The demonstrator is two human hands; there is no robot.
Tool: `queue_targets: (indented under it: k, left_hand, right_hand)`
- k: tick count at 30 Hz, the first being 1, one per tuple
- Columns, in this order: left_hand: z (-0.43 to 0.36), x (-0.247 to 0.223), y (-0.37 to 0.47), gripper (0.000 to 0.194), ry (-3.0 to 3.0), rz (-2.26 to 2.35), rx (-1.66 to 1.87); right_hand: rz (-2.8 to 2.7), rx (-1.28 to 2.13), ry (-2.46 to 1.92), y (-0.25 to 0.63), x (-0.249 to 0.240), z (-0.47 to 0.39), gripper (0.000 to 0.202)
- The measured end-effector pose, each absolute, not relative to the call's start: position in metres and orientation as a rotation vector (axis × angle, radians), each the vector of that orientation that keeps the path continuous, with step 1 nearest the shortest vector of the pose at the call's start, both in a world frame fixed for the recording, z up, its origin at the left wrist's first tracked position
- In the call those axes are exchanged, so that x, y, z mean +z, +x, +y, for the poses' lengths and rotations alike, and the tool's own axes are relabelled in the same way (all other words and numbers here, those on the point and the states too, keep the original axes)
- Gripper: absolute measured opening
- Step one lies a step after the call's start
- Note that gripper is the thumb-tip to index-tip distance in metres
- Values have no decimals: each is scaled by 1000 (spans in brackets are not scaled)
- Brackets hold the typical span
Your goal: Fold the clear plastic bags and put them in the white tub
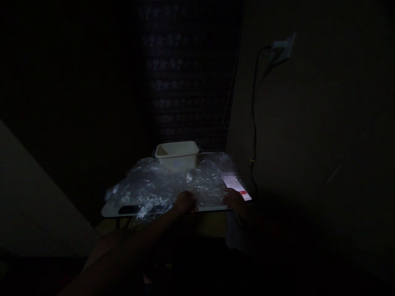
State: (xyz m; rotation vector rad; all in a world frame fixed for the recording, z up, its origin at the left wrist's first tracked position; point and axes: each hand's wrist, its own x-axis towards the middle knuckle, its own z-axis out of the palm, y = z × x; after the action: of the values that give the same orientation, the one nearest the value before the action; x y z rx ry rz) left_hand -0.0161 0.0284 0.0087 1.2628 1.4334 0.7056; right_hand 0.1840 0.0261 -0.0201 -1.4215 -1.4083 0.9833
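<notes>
A crumpled sheet of clear plastic (145, 186) spreads over most of a small white-edged table (108, 210). At the table's front edge, my left hand (185, 200) is curled closed on the plastic, its fingertips partly hidden and dim. My right hand (234, 200) rests further right at the same edge, fingers apart and reaching left over the plastic. Just beyond that hand lies a phone (236, 184) with its screen lit. Toward the back of the table stands a cream plastic tub (177, 160) with dark handles, plastic gathered around its base.
The room is very dark. On the right wall, a plug sits in a socket (282, 48), and a black cable (254, 102) hangs down from it beside the table. A dark slatted blind (185, 86) with a looped cord (231, 111) is behind. A pale panel (33, 201) stands at left.
</notes>
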Motion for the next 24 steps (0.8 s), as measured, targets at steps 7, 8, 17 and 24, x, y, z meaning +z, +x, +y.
queue_targets:
  k: [7,8,17,24]
  left_hand:
    - [27,9,-15,29,1311,1482,711]
    - [28,9,-15,30,1305,1480,714]
    - [25,12,-18,46,1180,1370,745]
    - [28,15,-22,45,1195,1397,758]
  right_hand:
    - [-1409,931,-1504,182,-20,26,35]
    - [-1404,927,-1508,181,-20,25,36]
    - [-1372,902,-1559,176,-14,21,34]
    - [-1399,863,-1571,177,-17,23,24]
